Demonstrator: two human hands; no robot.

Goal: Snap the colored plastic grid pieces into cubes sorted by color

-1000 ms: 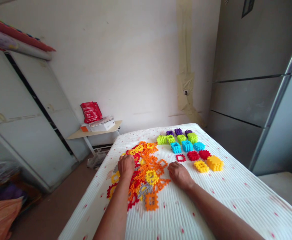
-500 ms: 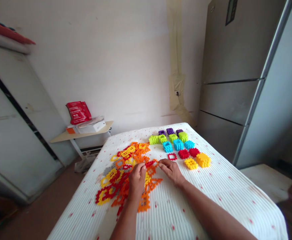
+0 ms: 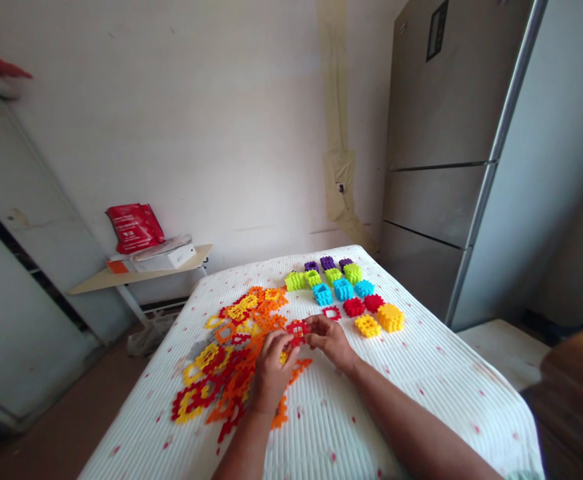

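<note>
A loose heap of flat interlocking tiles point(image 3: 226, 357) in orange, yellow and red lies on the white ribbed table cover point(image 3: 421, 400). Just right of the heap, my left hand point(image 3: 271, 370) and my right hand point(image 3: 328, 339) meet over a red square tile point(image 3: 297, 329), fingers of both pinched on it a little above the cover. Beyond them stand rows of built cubes: purple point(image 3: 327, 263), green point(image 3: 354, 273), blue point(image 3: 342, 289), red point(image 3: 354, 307) and yellow point(image 3: 390, 317). A single flat red tile point(image 3: 330, 313) lies beside the red cubes.
A tall steel refrigerator point(image 3: 451, 167) stands at the right, close to the table's far corner. A low wooden side table point(image 3: 91, 283) at the back left carries a red bag point(image 3: 134, 228) and a white box. A grey cabinet door point(image 3: 16, 300) fills the left.
My left hand left the far side of the heap and came to its right edge. Both hands now pinch one red tile, lifted off the cover. The view swung to the right.
</note>
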